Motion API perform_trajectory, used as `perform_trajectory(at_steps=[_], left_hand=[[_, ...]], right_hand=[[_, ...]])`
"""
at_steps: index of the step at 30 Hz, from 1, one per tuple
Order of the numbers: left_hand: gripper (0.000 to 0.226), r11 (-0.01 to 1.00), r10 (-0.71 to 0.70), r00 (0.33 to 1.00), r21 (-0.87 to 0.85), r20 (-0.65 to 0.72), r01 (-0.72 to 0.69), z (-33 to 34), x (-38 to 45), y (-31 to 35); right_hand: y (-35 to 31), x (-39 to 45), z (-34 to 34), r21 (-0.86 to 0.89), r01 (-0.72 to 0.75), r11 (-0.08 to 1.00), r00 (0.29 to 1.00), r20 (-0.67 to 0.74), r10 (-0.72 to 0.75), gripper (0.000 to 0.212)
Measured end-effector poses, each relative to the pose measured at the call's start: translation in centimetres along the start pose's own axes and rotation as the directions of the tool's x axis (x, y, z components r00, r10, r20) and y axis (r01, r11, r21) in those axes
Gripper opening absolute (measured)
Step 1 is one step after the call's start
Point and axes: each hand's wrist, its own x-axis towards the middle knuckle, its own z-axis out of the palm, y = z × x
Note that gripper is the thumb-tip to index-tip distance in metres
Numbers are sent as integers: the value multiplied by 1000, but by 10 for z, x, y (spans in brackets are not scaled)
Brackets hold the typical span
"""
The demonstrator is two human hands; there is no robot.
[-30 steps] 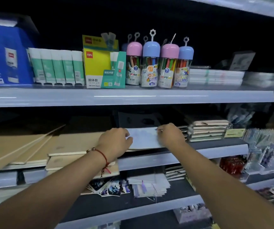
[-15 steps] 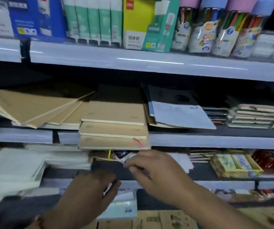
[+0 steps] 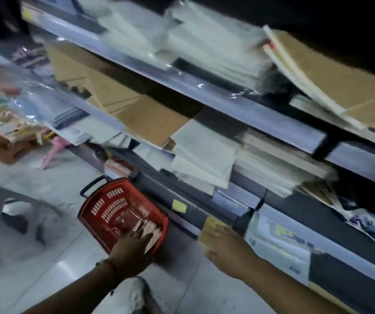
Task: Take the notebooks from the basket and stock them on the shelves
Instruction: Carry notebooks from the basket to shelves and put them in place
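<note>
The person has swung away from the middle shelf, where both hands were squaring up a pale notebook a second ago, and is now bent down toward the floor. The whole view is tilted and smeared by that quick turn.

The red basket (image 3: 123, 214) sits on the pale floor (image 3: 46, 268), right against the foot of the shelves (image 3: 238, 107). The left hand (image 3: 133, 252) is reaching into its near end, fingers spread and loose, resting on or just above the notebooks (image 3: 146, 231) standing on edge there. It has not closed on any of them as far as I can tell. The right hand (image 3: 223, 245) hangs just beside the lowest shelf edge, fingers loosely together, touching or nearly touching a yellowish tag (image 3: 211, 225); the blur does not let me say whether it holds anything, but it looks empty.

So one notebook seems to be stocked and the next fetch is beginning. Only a small bunch of notebooks shows in the basket, so I'd judge the job well along. Above, the shelves carry tan-covered pads (image 3: 150, 118) and slumping white stacks (image 3: 204, 155) that overhang their edge, so a careless placement could tip them. The next step is likely to be pinching one or two notebooks and lifting them up.
</note>
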Motion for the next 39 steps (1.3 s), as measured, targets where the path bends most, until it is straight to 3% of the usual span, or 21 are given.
perform_trajectory(at_steps=[1,4,9,12,16,24,28,31,34,36,39], left_hand=[[82,998,-55,994,-5,91,56,-3,1,-21],[77,976,-191,971,-77,143,204,-6,-1,-89],[65,936,-299,925,-117,232,332,-5,13,-171],[67,905,-360,893,-130,270,404,19,31,-207],[63,887,-386,882,-154,269,435,65,72,-241],[69,885,-375,911,-227,173,407,196,200,-286],[67,896,-322,930,-261,176,359,251,269,-287],[54,814,-319,917,-427,240,394,298,313,-287],[44,718,-313,903,-549,293,427,343,338,-284],[40,642,-332,894,-622,301,448,364,341,-279],[37,673,-357,906,-610,227,418,376,338,-276]], right_hand=[[-10,23,6,-11,-18,1000,1000,13,18,52],[-46,97,24,-43,-37,998,987,157,43,48],[-85,202,58,-202,-12,979,954,291,72,40],[-104,252,80,-220,97,971,936,353,-13,59],[-118,327,107,-300,177,938,912,408,-42,34],[-97,487,233,-373,351,859,866,478,-146,39],[-78,554,290,-312,228,922,868,494,-48,37],[-73,593,326,-209,87,974,841,540,41,39],[-65,621,365,-175,-99,980,896,413,165,43],[-60,632,389,-185,-206,961,890,374,262,39],[-58,640,401,-146,-301,942,893,302,332,32]])
